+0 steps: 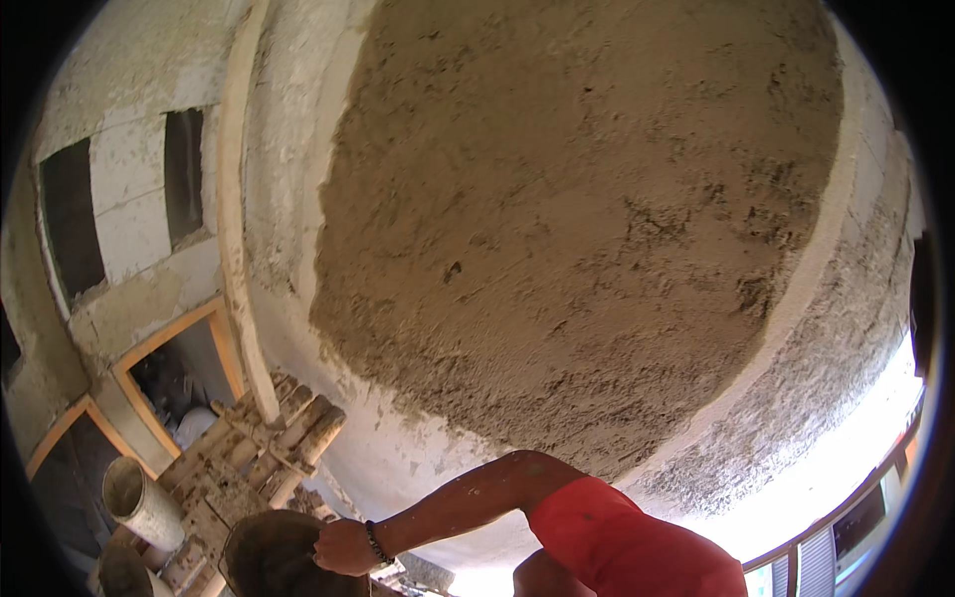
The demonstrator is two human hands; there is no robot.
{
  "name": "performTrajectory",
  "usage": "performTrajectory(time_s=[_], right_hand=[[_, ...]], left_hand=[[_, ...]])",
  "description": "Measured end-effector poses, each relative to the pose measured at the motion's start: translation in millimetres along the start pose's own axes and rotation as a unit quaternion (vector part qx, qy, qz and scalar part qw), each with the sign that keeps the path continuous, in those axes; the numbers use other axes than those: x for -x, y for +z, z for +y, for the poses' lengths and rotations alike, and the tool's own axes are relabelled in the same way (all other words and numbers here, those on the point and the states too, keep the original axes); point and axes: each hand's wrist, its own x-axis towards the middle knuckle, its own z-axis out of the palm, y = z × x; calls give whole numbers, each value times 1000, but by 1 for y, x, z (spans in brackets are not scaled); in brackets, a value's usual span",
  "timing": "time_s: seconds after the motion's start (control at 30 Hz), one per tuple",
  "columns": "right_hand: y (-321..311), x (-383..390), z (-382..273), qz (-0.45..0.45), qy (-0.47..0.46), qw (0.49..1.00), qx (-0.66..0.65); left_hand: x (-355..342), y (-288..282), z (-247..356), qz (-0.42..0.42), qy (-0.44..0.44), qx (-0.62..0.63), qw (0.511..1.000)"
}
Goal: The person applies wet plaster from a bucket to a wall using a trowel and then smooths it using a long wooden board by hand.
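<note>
My right arm, in a red sleeve [637,542], reaches across to the left from the lower edge. My right hand [345,547], with a dark beaded bracelet [378,542] at its wrist, is closed over the right side of a dark, round bucket [267,552]. What the fingers hold is hidden, and the inside of the bucket is too dark to make out. Below the sleeve a patch of bare skin [545,577] shows; I cannot tell which part of the body it is. My left hand does not show.
Wet brown plaster [577,229] covers most of the wall ahead, bordered by pale bands. A wooden pole [237,199] stands at the left beside stained scaffold planks [214,478]. A pale, dirty bucket [141,502] rests there. Bright light enters at lower right.
</note>
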Motion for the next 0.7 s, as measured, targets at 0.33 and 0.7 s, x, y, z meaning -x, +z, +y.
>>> performTrajectory(time_s=[0.33, 0.7], right_hand=[[79, -39, -4, 17, -26, 999, 45], [7, 15, -10, 58, -86, 994, 30]], left_hand=[[-5, 21, 3, 41, 24, -50, 998], [-22, 22, 3, 6, 52, 55, 997]])
